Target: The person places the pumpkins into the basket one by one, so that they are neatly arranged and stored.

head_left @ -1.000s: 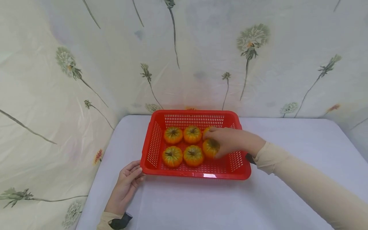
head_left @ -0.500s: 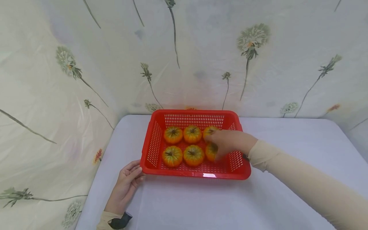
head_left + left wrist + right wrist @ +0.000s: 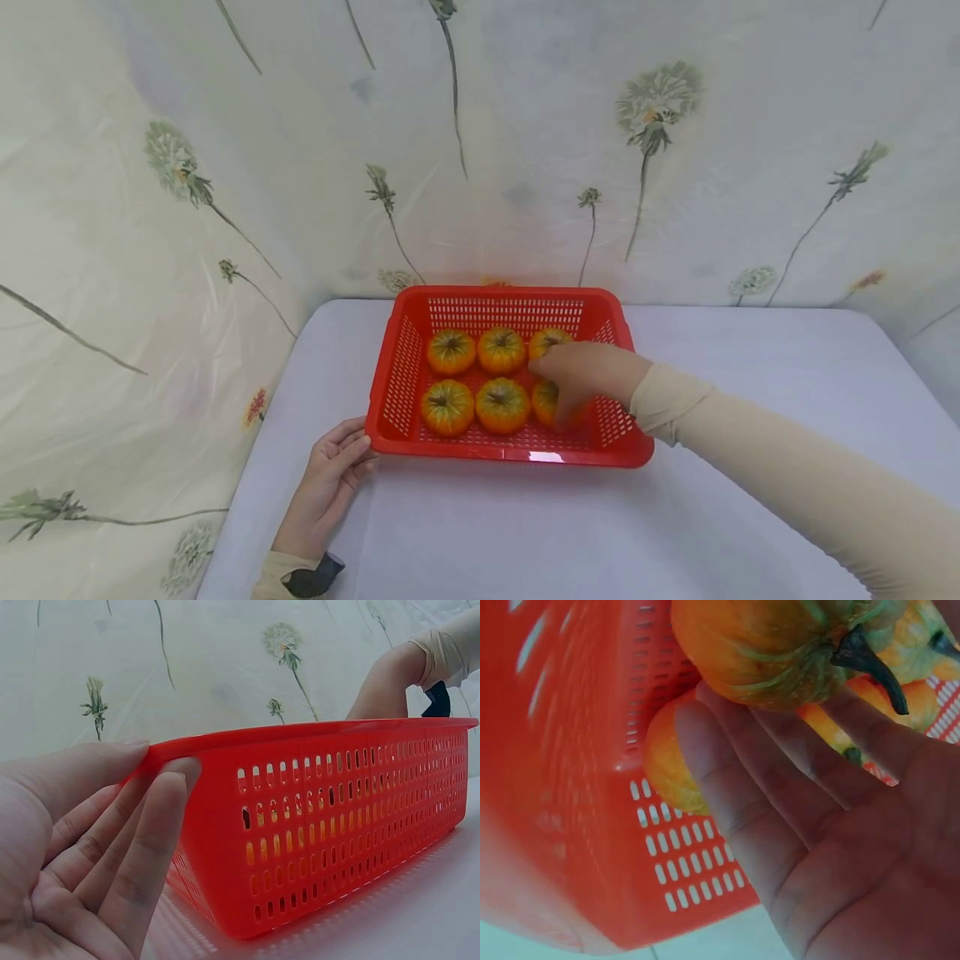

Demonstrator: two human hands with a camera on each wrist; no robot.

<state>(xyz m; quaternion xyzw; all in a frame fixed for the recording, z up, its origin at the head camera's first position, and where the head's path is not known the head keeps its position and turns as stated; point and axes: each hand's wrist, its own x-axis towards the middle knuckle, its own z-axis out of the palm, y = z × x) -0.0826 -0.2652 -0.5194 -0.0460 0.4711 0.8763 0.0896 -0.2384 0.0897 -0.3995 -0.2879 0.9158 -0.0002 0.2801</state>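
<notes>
Several small orange pumpkins sit in two rows inside a red plastic basket (image 3: 457, 450). My left hand (image 3: 333, 475) pinches the basket's front left corner, thumb over the rim and fingers beneath it. Inside the right end, my right hand (image 3: 588, 371) reaches down over the front right pumpkin (image 3: 544, 403), partly hiding it. In the right wrist view, the fingers (image 3: 742, 802) are straight, with their tips right at a large, close pumpkin (image 3: 765, 652); another pumpkin (image 3: 664, 757) shows behind them. The back right pumpkin (image 3: 549, 337) is partly covered by the right hand.
The basket stands on a white-covered table (image 3: 480, 533), close to a flower-printed backdrop (image 3: 517, 167). Its slotted walls rise around the pumpkins. Two more pumpkins (image 3: 452, 351) (image 3: 502, 350) fill the back row, and two (image 3: 447, 408) (image 3: 502, 406) the front.
My right hand has moved left and slightly down, and the front right pumpkin has shifted lower into line with the front row. The left hand stays at the basket corner.
</notes>
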